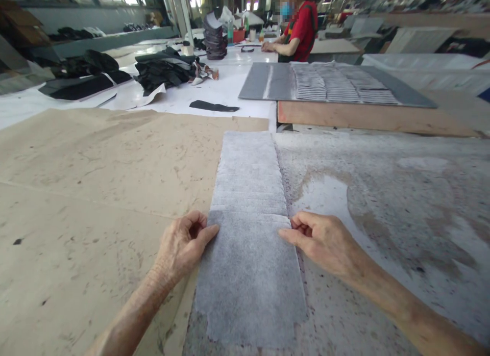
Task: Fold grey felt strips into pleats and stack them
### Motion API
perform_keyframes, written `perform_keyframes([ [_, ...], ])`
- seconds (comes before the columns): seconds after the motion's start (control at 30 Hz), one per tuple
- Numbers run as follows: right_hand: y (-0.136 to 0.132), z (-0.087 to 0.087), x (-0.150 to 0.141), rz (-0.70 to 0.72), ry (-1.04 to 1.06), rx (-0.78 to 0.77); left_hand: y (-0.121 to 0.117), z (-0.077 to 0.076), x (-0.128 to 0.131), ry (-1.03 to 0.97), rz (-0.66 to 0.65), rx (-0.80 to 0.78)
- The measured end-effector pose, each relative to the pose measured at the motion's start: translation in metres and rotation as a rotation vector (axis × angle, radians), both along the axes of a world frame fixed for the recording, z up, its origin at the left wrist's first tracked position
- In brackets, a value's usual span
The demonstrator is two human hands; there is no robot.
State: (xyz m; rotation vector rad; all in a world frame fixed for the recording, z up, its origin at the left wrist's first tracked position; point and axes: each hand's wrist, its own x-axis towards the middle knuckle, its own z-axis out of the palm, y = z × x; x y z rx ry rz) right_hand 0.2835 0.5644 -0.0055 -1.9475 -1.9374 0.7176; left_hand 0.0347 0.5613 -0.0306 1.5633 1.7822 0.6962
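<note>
A row of overlapping grey fabric pieces (250,172) runs away from me along the middle of the table. The nearest grey fabric piece (250,279) lies at the front end, with small notches at its near corners. My left hand (187,238) pinches its left edge between thumb and curled fingers. On the opposite edge, my right hand (319,238) has the same pinch, its thumb on top of the fabric. Both hands are level with the line where this piece meets the overlapped ones.
Brown paper (95,193) covers the table's left side. Beyond stand a grey board (264,83) bearing rows of grey pieces, a black fabric pile (164,70), a black strip (213,106) and a dark stack (215,37). A co-worker in red (304,29) leans at the far table.
</note>
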Motion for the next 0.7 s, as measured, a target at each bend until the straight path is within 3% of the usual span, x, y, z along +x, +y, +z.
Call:
perform_keyframes([
  [0.3, -0.0023, -0.0007, -0.0003, -0.086, 0.062, -0.062, 0.0006, 0.0004, -0.0013, -0.063, 0.017, -0.044],
  [0.7, -0.0029, -0.0025, -0.0022, -0.091, 0.029, -0.005, 0.0026, 0.0024, 0.0006, -0.054, 0.052, -0.082],
])
